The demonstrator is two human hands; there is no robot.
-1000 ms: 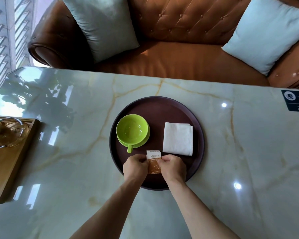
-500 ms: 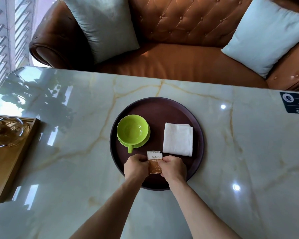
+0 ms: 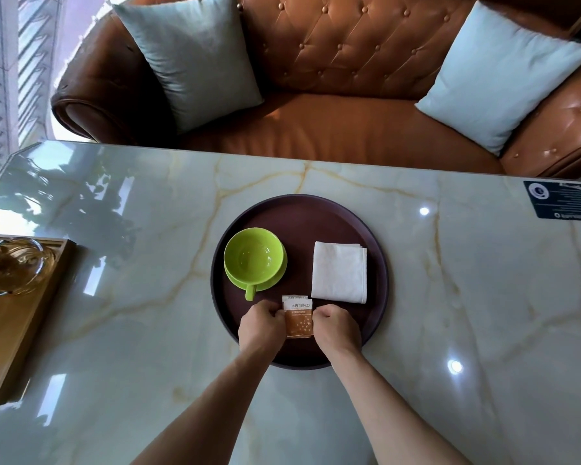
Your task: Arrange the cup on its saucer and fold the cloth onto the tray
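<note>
A round dark brown tray (image 3: 299, 209) lies on the marble table. On its left half a lime green cup (image 3: 253, 256) stands upright on a matching saucer (image 3: 275, 280), handle pointing toward me. A white cloth (image 3: 338, 271) lies folded into a rectangle on the tray's right half. At the tray's near side a small brown and white sugar packet (image 3: 298, 320) rests over a second packet. My left hand (image 3: 260, 325) pinches its left edge and my right hand (image 3: 336, 328) pinches its right edge.
A wooden tray (image 3: 17, 317) with a glass teapot (image 3: 12, 265) sits at the table's left edge. A dark card (image 3: 560, 199) lies at the far right. Beyond the table stands a brown leather sofa (image 3: 332, 129) with two pale cushions.
Both hands stay on the sugar packet at the tray's near side, with only slight shifting of the packet. Cup, saucer and cloth have not moved.
</note>
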